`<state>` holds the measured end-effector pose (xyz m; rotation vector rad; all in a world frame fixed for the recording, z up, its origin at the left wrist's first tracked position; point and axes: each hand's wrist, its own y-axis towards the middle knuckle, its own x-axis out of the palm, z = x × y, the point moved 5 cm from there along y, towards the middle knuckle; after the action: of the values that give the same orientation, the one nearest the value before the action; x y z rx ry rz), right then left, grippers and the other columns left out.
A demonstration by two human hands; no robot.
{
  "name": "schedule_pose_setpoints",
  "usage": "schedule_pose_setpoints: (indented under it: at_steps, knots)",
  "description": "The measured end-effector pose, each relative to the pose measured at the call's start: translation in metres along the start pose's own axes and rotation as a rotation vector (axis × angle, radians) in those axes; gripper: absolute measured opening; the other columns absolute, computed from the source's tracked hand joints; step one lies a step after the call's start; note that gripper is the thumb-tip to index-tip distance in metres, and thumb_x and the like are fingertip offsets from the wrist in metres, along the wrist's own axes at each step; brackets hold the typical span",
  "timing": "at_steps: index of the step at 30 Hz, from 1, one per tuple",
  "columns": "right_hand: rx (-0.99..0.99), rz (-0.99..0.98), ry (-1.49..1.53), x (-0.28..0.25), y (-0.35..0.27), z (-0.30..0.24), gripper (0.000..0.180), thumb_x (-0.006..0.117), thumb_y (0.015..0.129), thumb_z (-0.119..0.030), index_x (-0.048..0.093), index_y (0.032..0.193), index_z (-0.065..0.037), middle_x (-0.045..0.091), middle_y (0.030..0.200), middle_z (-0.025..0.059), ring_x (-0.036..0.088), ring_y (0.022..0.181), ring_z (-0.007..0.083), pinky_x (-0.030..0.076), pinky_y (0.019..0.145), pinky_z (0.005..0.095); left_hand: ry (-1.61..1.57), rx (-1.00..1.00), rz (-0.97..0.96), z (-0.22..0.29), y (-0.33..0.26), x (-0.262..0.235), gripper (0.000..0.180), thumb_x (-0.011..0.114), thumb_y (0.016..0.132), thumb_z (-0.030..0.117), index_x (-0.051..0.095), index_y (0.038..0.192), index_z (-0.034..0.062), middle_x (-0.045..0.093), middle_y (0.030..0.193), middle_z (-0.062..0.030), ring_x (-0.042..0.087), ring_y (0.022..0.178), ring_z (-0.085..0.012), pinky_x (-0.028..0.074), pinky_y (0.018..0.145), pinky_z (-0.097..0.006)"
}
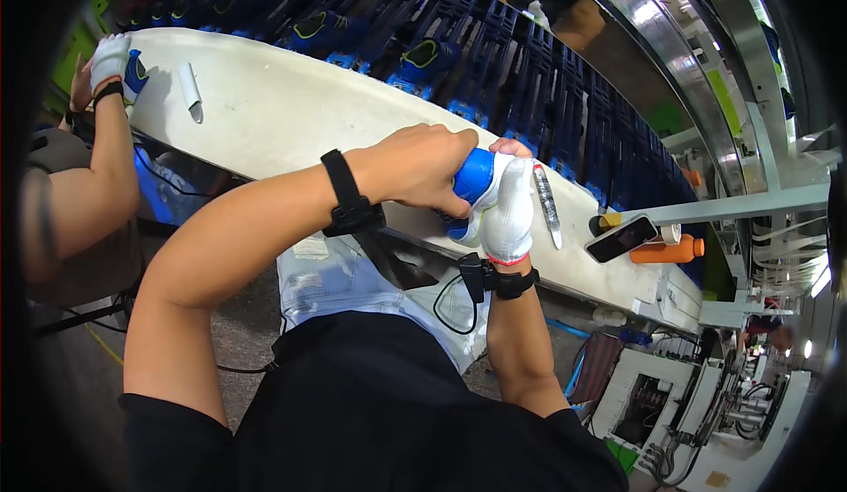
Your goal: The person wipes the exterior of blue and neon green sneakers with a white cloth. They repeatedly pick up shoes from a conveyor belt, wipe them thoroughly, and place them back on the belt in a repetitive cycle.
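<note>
A blue shoe point(475, 174) with a pale sole edge is held between my two hands over the near edge of the white bench. Bare and closed, my left hand point(430, 167) grips its left side, the thumb along the near face. My right hand point(508, 214), in a white glove with a red cuff and bare fingertips, wraps the other side. Parts of the shoe are hidden behind my fingers. Close to the right of my gloved hand lies a slim pen-like tool point(548, 207) with a dark patterned barrel and a pale tip.
Beyond the white bench point(256, 95) runs a dark slatted conveyor carrying blue shoes point(428, 58). A phone point(622, 238) and an orange bottle point(668, 250) are at the right. To the left lie a white tube point(190, 91) and a co-worker's gloved hand point(111, 56) on another blue shoe.
</note>
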<state>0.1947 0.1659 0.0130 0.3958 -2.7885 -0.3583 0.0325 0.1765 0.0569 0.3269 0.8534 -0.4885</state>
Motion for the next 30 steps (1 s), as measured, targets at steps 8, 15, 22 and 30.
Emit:
schedule_pose_setpoints:
  at_steps: [8,15,22,30]
  knots:
    - [0.072,0.136,0.066,-0.03,-0.019,-0.019,0.067,0.04,0.114,-0.067,0.052,0.14,-0.006,0.057,0.136,0.0087,0.056,0.131,0.0224,0.044,0.116,0.0408,0.166,0.171,0.049,0.056,0.024,0.004,0.063,0.092,0.073,0.049,0.07,0.106,-0.0011,0.077,0.081,-0.0207,0.077,0.077,-0.0413,0.062,0.074,-0.048]
    - [0.011,0.216,-0.319,-0.043,-0.033,-0.038,0.071,0.036,0.117,-0.054,0.044,0.159,0.003,0.054,0.157,0.0191,0.056,0.142,0.0291,0.041,0.123,0.0427,0.246,0.32,0.145,0.08,0.022,0.019,0.058,0.092,0.073,0.042,0.071,0.106,-0.0009,0.076,0.077,-0.0178,0.077,0.07,-0.0377,0.062,0.068,-0.046]
    - [-0.081,0.287,-0.56,-0.039,-0.049,-0.04,0.052,0.042,0.118,-0.03,0.05,0.153,0.007,0.059,0.152,0.021,0.058,0.14,0.0292,0.043,0.12,0.0423,0.223,0.259,0.095,0.077,0.018,0.02,0.065,0.093,0.072,0.042,0.068,0.116,0.0005,0.077,0.081,-0.0164,0.077,0.073,-0.0375,0.062,0.067,-0.047]
    - [-0.185,0.235,-0.676,-0.021,-0.11,-0.012,0.056,0.088,0.091,-0.022,0.065,0.136,0.0,0.074,0.13,0.0188,0.071,0.118,0.0326,0.055,0.105,0.043,0.027,0.11,0.006,0.074,-0.059,-0.014,0.096,0.099,0.07,0.034,0.052,0.149,0.0054,0.052,0.15,-0.0237,0.071,0.111,-0.0496,0.061,0.093,-0.053]
